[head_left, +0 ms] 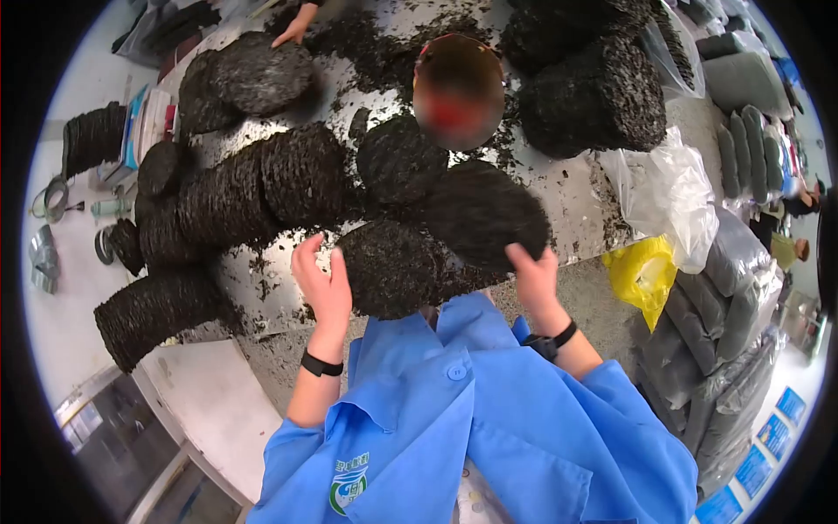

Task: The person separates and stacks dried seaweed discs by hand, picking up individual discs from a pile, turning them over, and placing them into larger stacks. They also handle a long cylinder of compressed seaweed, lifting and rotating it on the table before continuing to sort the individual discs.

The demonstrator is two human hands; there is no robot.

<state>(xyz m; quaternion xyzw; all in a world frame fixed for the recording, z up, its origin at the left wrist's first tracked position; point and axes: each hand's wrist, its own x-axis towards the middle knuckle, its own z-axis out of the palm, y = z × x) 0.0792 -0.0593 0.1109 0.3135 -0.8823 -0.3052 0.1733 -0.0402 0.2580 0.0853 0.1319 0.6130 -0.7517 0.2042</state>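
Note:
My right hand (538,286) is closed on the near right edge of a dark round cake of dried seaweed (487,212), its thumb over the rim. That cake is tilted and slightly blurred. My left hand (325,286) has its fingers apart and holds nothing. Just right of its fingertips lies another round seaweed cake (388,269), close to the table's near edge. Behind these two, a third cake (400,159) lies flat. A row of stacked seaweed cakes (262,185) stretches leftward beyond my left hand.
Dark crumbs litter the metal table (567,205). A round shiny container (458,92) stands at the back, beside big seaweed stacks (594,96). Across the table, another person's hand (297,24) touches a cake (264,74). Clear plastic (668,196) and a yellow bag (642,275) sit right.

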